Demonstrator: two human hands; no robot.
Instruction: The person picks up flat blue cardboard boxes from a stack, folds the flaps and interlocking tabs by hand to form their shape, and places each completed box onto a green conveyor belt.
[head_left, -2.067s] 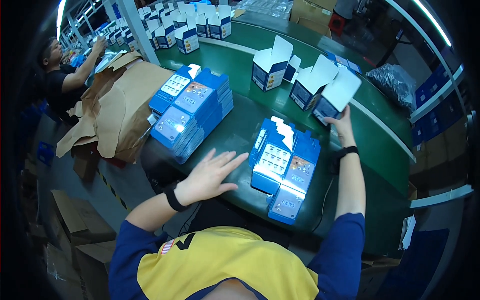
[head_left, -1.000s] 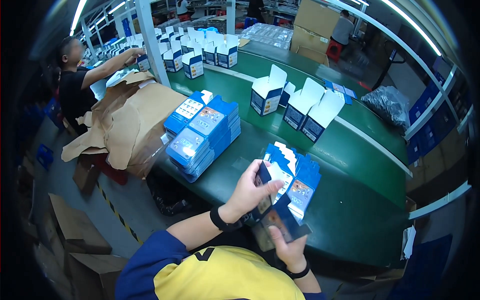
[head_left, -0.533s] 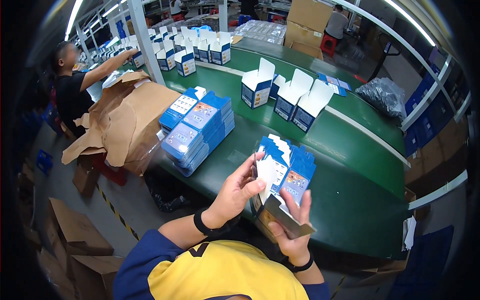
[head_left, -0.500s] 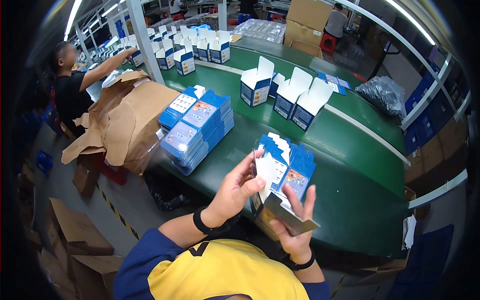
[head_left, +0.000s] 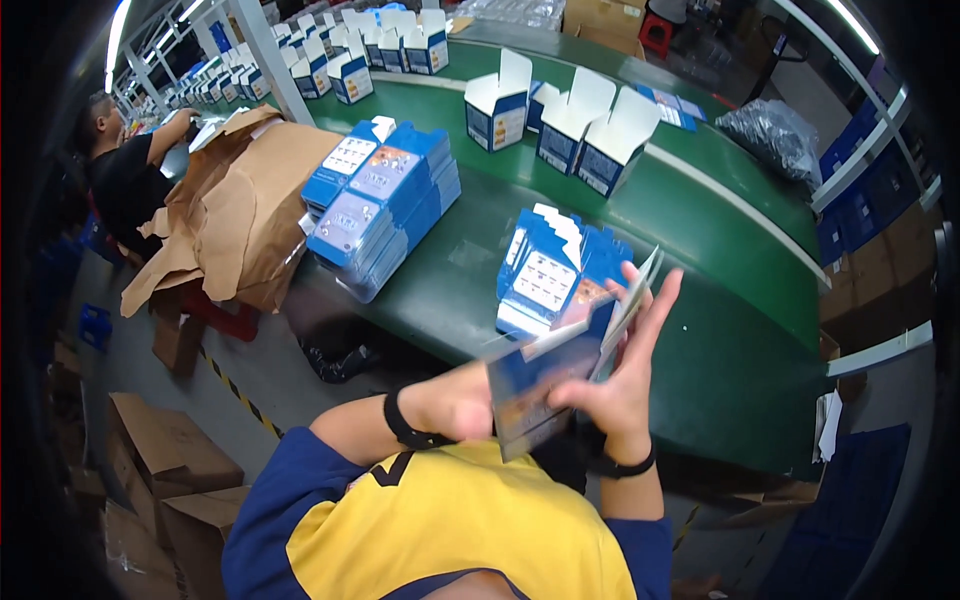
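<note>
A partly opened blue carton (head_left: 545,385), blurred by motion, is tilted in front of my chest. My right hand (head_left: 625,385) grips it, thumb across the printed panel and fingers raised along the upright flap. At the carton's left side is my left hand (head_left: 462,405); its fingers are hidden behind the panel and smeared. Just beyond, a small pile of flat blue cartons (head_left: 545,275) with white tabs lies on the green work surface (head_left: 740,390). A taller stack of flat cartons (head_left: 375,215) stands to its left.
Several erected open cartons (head_left: 570,125) stand on the green belt ahead, and more boxes line the far left. Torn brown wrapping paper (head_left: 235,215) covers the left edge. A metal post (head_left: 270,60) rises there, near a co-worker (head_left: 125,170). A grey plastic bag (head_left: 775,140) lies far right.
The carton has turned so that a broad printed panel shows. My left hand has moved down and behind it; my right hand has risen slightly with its grip. The whole view has shifted.
</note>
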